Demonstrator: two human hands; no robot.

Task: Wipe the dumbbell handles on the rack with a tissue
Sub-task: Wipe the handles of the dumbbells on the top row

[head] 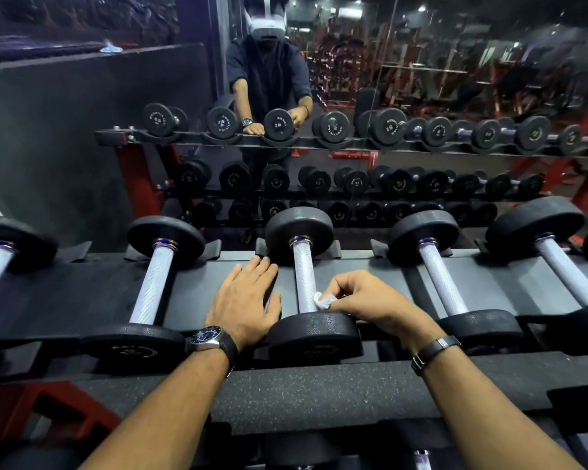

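Observation:
Several black dumbbells with knurled silver handles lie side by side on the top shelf of the rack [197, 300]. The middle dumbbell's handle [302, 266] runs away from me between its two black heads. My right hand [364, 300] pinches a small crumpled white tissue [324, 300] and holds it against the near end of that handle, on its right side. My left hand [248, 296] lies flat with straight fingers on the shelf just left of the same dumbbell, fingertips near its far head.
Neighbouring handles lie to the left [153, 283] and right [442, 279] of the middle one. A mirror [421, 79] behind the rack reflects me and the rows of dumbbells. A red frame part [48, 412] shows at lower left.

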